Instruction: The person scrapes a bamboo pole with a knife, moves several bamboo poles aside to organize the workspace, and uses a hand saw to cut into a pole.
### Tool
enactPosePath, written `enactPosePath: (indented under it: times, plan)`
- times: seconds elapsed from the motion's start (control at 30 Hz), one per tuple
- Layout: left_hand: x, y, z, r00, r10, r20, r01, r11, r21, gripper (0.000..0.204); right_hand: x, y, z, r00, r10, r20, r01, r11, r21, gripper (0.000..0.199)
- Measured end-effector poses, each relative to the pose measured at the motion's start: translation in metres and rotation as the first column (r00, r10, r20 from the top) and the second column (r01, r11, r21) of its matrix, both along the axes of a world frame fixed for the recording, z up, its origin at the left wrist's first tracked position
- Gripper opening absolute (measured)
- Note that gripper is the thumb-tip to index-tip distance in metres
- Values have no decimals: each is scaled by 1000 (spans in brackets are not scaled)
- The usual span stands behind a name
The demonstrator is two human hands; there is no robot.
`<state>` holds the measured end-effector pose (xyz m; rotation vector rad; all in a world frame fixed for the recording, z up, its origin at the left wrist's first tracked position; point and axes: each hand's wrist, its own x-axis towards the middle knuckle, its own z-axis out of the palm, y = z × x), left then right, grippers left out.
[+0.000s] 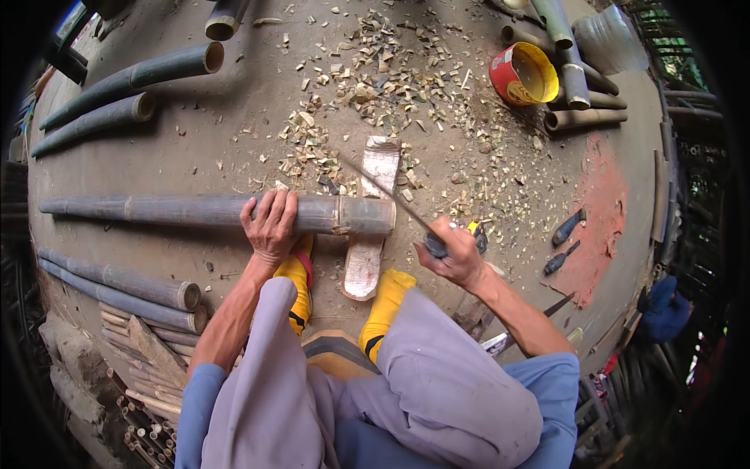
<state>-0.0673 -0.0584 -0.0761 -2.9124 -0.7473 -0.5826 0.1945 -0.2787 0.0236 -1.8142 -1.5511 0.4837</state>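
On the chip-strewn ground, the left hand (270, 227) wraps its fingers over a long bamboo pole (195, 210); the right hand (457, 252) clenches a thin-bladed knife (391, 195) above a wooden block (371, 227).

From my remote seat I see a grey-brown bamboo pole (211, 211) under my left hand (269, 227), ringed with paler bands at its nodes. My right hand (457, 254) grips a dark-handled knife (391, 195) with a dull grey blade. The plank (373, 215) beneath is pale wood, streaked whitish. My socks (383, 309) are bright yellow with black and red trim, my trousers (375, 391) lilac-grey, my sleeves (555, 383) blue. Pale tan chips (375, 78) speckle the brown ground. The tin (523, 74) is red outside, yellow inside. A reddish patch (605, 203) stains the floor, perhaps paint.
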Motion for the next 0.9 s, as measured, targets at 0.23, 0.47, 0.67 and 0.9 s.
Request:
enactPosePath:
  times: [0.23, 0.47, 0.67, 0.9]
  plan:
    - [31, 44, 60, 844, -290, -451, -41, 804, -594, 70, 5, 10, 26, 999, -35, -30, 23, 948, -319, 31]
    - [23, 33, 46, 905, -236, -355, 26, 862, -506, 66, 13, -1, -20, 982, 72, 176, 46, 806, -590, 37]
    - [12, 30, 36, 958, -176, -228, 75, 917, -391, 65, -16, 3, 19, 999, -46, -1, 46, 998, 53, 33]
    - [5, 16, 34, 969, -147, -200, 68, 931, -357, 63, -8, 0, 15, 998, -17, 65, 45, 883, -466, 32]
